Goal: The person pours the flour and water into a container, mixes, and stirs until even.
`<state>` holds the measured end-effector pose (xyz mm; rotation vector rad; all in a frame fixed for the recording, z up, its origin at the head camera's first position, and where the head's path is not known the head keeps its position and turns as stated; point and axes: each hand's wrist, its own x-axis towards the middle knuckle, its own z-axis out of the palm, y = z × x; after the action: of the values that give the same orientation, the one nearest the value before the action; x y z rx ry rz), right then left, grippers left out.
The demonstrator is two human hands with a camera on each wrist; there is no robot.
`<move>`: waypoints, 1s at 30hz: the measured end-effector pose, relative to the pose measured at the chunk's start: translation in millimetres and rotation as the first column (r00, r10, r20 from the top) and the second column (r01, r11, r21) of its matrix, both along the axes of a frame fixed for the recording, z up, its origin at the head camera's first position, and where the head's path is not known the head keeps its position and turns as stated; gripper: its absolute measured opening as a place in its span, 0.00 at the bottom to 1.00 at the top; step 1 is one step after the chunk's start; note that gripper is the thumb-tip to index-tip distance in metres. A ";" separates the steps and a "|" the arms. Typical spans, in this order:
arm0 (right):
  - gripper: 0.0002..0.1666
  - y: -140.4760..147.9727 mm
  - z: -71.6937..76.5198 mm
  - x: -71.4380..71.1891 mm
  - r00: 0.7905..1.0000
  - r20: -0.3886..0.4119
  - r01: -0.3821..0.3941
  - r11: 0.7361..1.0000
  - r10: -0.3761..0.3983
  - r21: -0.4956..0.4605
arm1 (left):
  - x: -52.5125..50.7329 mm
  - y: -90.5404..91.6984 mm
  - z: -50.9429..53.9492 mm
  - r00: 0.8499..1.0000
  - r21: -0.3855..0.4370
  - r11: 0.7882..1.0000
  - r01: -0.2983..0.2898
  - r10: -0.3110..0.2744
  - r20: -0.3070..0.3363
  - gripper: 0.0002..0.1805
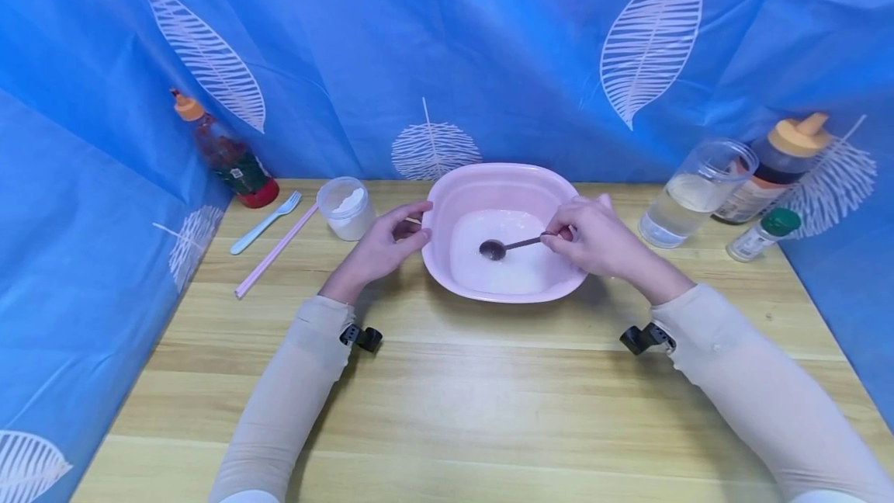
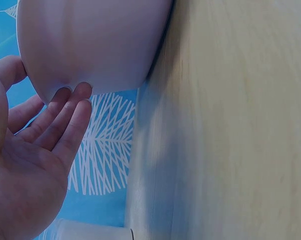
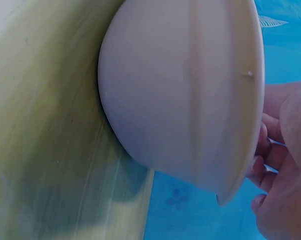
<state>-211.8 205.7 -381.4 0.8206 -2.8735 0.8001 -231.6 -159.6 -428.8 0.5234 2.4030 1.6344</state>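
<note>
A pink plastic basin (image 1: pixel 506 296) stands on the table with a white, milky-looking layer (image 1: pixel 482 274) across its bottom. My left hand (image 1: pixel 380 248) holds the basin's left edge; in the left wrist view its fingertips (image 2: pixel 83 90) touch the outer wall just under the rim. Over the basin's right side, my right hand (image 1: pixel 590 235) pinches the handle of a small dark spoon (image 1: pixel 493 250). The spoon's bowl is down at the white layer. In the right wrist view the basin wall (image 3: pixel 160 90) hides the spoon, and the right hand's curled fingers show beyond the rim.
Left of the basin are a jar of white powder (image 1: pixel 347 212), pink straws (image 1: pixel 275 251), a light blue fork (image 1: pixel 265 225) and a red sauce bottle (image 1: pixel 233 157). To the right stand a cup of clear liquid (image 1: pixel 680 208), a dark sauce bottle (image 1: pixel 761 177) and a green-capped shaker (image 1: pixel 761 237).
</note>
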 end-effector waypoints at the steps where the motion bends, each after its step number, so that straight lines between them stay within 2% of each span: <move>1: 0.04 1.0 0.6 -0.9 1.000 -0.015 0.015 1.000 -0.015 0.009 | 0.1 -0.1 0.2 1.000 0.000 1.000 -0.003 0.003 0.002 0.31; 4: 0.04 4.7 1.5 -3.1 0.997 -0.061 0.049 0.998 -0.047 0.041 | 0.9 -0.1 1.1 1.000 0.005 1.000 -0.005 0.005 0.009 0.31; 7: 0.03 8.0 2.7 -3.0 0.995 -0.086 0.048 0.997 -0.042 0.066 | 1.6 0.0 2.0 1.000 0.005 1.000 -0.002 0.002 0.012 0.31; 15: 0.03 -1.2 6.2 5.9 0.997 -0.033 -0.064 0.995 0.067 0.079 | -0.1 -0.6 1.5 1.000 -0.001 1.000 0.000 0.000 0.009 0.31; 25: 0.05 -13.1 6.0 15.2 0.982 -0.023 -0.182 0.977 0.185 0.107 | 0.0 -0.4 0.8 1.000 0.000 1.000 0.002 -0.002 0.007 0.30; 30: 0.05 -4.3 13.3 14.3 0.983 -0.016 -0.177 0.976 0.181 0.125 | -0.3 -0.5 0.7 1.000 -0.003 1.000 0.003 -0.003 0.009 0.30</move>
<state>-197.5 201.4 -368.1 1.1085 -2.8796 0.6244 -231.8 -160.1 -428.1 0.5176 2.3970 1.6280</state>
